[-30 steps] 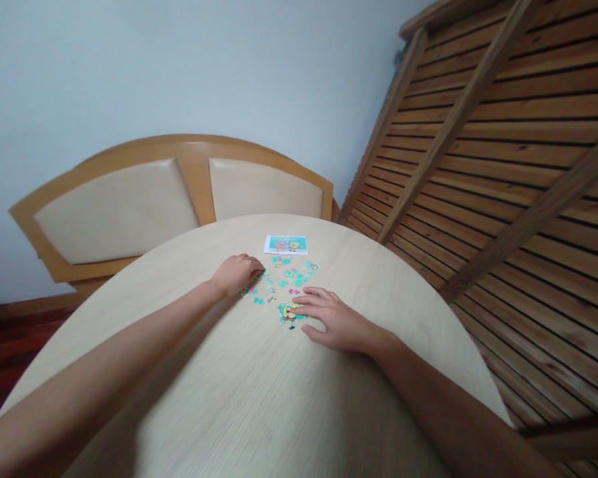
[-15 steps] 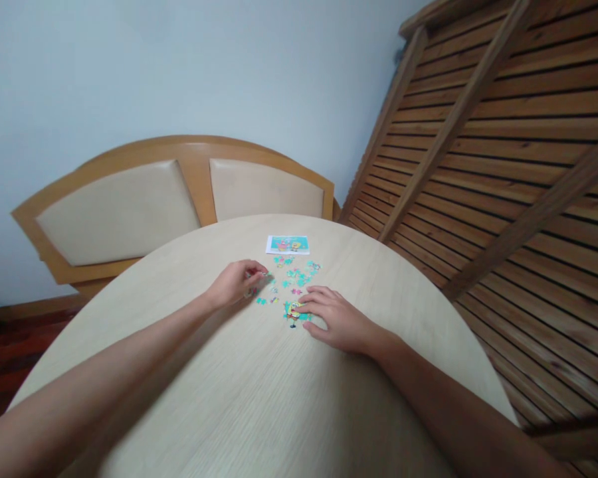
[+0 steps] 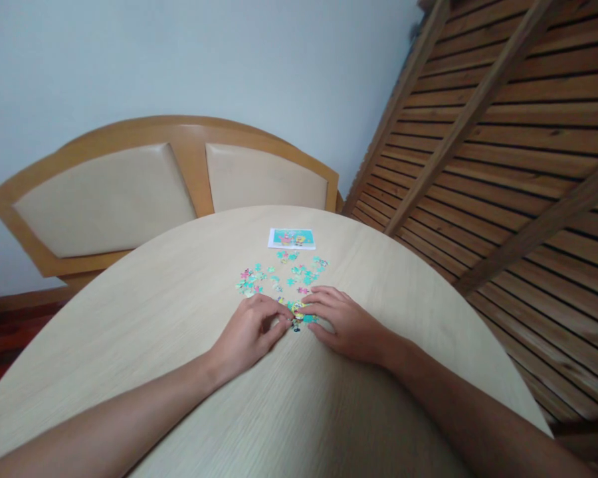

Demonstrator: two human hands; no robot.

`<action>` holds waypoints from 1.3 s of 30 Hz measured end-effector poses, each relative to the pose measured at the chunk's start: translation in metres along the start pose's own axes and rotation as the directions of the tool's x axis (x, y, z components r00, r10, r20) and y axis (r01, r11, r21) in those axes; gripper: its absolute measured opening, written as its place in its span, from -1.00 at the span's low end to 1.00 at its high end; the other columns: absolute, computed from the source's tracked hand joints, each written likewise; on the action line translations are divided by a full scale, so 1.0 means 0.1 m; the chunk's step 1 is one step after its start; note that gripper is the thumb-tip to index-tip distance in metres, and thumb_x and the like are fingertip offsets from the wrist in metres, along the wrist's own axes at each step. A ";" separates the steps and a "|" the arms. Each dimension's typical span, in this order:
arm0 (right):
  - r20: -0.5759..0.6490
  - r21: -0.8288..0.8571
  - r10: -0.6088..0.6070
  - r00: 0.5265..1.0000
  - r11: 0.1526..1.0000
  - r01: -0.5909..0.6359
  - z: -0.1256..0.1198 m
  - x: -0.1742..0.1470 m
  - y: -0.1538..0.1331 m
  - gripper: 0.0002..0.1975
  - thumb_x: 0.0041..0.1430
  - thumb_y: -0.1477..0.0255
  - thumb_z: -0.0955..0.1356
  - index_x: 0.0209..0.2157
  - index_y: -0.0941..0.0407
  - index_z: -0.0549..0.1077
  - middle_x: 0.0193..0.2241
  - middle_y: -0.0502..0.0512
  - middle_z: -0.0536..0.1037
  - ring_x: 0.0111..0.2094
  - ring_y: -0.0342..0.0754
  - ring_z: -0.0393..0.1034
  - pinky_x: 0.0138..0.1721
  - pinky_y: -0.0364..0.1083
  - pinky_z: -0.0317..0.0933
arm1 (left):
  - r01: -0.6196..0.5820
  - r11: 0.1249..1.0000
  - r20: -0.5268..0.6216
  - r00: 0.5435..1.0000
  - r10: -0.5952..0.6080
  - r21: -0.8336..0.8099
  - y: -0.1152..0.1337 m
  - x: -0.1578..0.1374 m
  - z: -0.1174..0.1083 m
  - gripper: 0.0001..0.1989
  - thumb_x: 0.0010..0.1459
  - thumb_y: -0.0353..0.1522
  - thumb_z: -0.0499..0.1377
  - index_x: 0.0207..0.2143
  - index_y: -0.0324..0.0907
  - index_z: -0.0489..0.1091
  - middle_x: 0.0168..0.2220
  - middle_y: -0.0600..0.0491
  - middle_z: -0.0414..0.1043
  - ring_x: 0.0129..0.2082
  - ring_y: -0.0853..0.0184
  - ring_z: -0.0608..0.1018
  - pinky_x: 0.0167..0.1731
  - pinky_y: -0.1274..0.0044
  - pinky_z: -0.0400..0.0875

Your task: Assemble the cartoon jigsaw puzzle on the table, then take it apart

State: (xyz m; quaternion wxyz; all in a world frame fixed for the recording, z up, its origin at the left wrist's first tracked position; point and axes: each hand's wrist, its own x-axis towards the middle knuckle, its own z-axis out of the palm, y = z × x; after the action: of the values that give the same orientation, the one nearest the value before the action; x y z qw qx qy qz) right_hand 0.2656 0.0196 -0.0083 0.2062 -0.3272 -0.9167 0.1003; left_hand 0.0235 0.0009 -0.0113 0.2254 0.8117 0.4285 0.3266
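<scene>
A partly joined jigsaw puzzle [image 3: 298, 311] in yellow and teal lies flat on the table between my hands. My left hand [image 3: 256, 325] is at its left edge, thumb and fingertips pinched on a puzzle piece that is mostly hidden. Resting at the right side of the joined part, my right hand [image 3: 341, 322] has its fingers apart, the fingertips touching the puzzle. Loose puzzle pieces [image 3: 249, 282], teal and pink, lie beyond my left hand. More loose pieces [image 3: 306, 272] are scattered past the joined part, and a pink piece [image 3: 303, 290] lies just beyond it.
A picture sheet [image 3: 293, 239] with two cartoon figures lies behind the pieces on the round pale wooden table [image 3: 189, 265]. Behind the table stands a padded wooden headboard-like panel [image 3: 184, 159] against the wall. A slatted wooden frame [image 3: 478, 146] leans at the right.
My left hand has moved from the loose pieces toward me and right, to the joined puzzle's left edge. My right hand stays at the puzzle. The camera view has shifted slightly.
</scene>
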 end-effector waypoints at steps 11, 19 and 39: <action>0.043 0.044 0.002 0.999 0.999 -0.004 -0.04 -0.02 0.00 -0.61 0.33 0.41 0.31 0.17 0.01 0.45 0.12 0.16 0.50 0.24 0.17 0.22 0.22 0.26 0.16 | 0.016 0.988 0.045 0.999 -0.023 0.151 0.00 -0.04 -0.01 -0.90 0.28 -0.34 0.23 -0.19 -0.01 0.55 -0.24 0.12 0.61 -0.17 0.19 0.54 -0.10 0.33 0.32; 0.029 0.064 -0.018 0.999 0.998 0.016 -0.06 -0.03 0.00 -0.61 0.35 0.41 0.31 0.17 0.01 0.44 0.12 0.17 0.49 0.25 0.14 0.22 0.24 0.23 0.15 | -0.005 0.984 0.049 0.999 -0.004 0.180 0.04 -0.08 -0.03 -0.88 0.32 -0.34 0.17 -0.18 -0.04 0.53 -0.24 0.10 0.58 -0.17 0.21 0.54 -0.11 0.33 0.33; 0.041 0.067 -0.019 0.999 0.998 0.016 -0.06 -0.03 0.00 -0.61 0.34 0.40 0.31 0.18 0.01 0.45 0.12 0.18 0.50 0.24 0.14 0.25 0.25 0.23 0.14 | -0.200 0.931 0.160 0.974 0.157 0.304 0.02 -0.07 -0.09 -0.87 0.37 -0.33 0.14 -0.15 -0.08 0.49 -0.15 0.05 0.55 -0.12 0.20 0.49 -0.11 0.35 0.30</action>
State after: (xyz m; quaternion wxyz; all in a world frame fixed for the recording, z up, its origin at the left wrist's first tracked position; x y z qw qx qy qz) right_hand 0.2702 0.0184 -0.0036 0.1988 -0.3099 -0.9198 0.1358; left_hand 0.0150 -0.0049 -0.0064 0.0890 0.8931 0.3837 0.2174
